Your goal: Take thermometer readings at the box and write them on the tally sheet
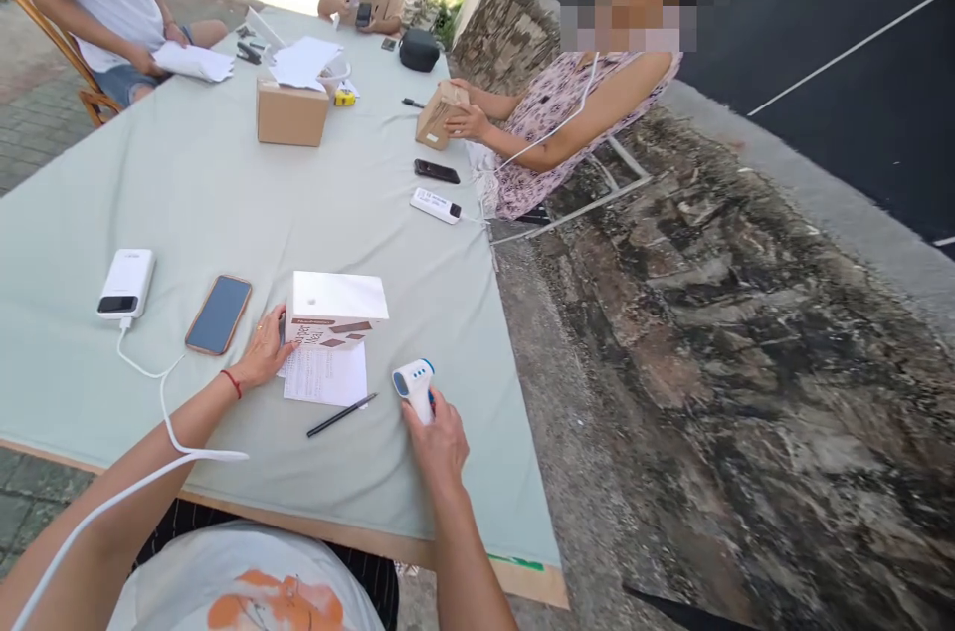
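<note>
My right hand [439, 437] is wrapped round the handle of a white infrared thermometer [415, 386] with blue trim, just above the table. At the left end of a white box [339, 298] with brown print, my left hand [265, 349] grips its lower edge; some of those fingers are hidden. A small dark item, too covered to name, shows beside these fingers. Partly under the box lies a printed sheet of paper [328, 380]. A black pen [341, 415] rests across the cloth between my hands.
A phone [219, 315] and a white power bank [126, 285] with a cable lie to the left. Farther off are a cardboard box [289, 113], a black phone [437, 172], another power bank [436, 205] and a black case [419, 50]. Three people sit around the table.
</note>
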A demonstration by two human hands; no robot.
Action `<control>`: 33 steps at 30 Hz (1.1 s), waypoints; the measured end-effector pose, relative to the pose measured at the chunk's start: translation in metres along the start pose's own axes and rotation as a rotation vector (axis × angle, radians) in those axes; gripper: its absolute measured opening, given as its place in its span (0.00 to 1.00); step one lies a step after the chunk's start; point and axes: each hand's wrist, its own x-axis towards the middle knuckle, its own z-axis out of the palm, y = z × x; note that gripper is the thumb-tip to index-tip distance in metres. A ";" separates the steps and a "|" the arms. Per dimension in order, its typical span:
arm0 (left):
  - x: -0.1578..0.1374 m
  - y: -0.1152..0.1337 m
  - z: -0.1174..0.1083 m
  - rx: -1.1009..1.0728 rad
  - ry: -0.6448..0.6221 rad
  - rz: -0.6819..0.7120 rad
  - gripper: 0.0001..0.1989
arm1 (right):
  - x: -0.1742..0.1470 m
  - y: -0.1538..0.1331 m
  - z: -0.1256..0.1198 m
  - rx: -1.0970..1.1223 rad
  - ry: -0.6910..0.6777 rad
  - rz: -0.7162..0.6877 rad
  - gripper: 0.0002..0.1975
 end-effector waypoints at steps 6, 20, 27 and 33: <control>-0.044 0.010 -0.003 0.173 0.189 0.006 0.26 | -0.015 -0.006 0.006 -0.037 0.159 -0.394 0.19; -0.084 0.039 -0.010 0.441 -0.196 0.413 0.19 | -0.024 -0.025 -0.017 -0.086 -0.193 -0.899 0.09; -0.082 0.047 -0.010 0.527 -0.157 0.487 0.18 | -0.039 -0.036 -0.021 0.494 -0.145 -0.412 0.08; -0.080 0.050 -0.011 0.535 -0.148 0.503 0.17 | -0.043 -0.087 0.015 0.842 -0.137 -0.062 0.10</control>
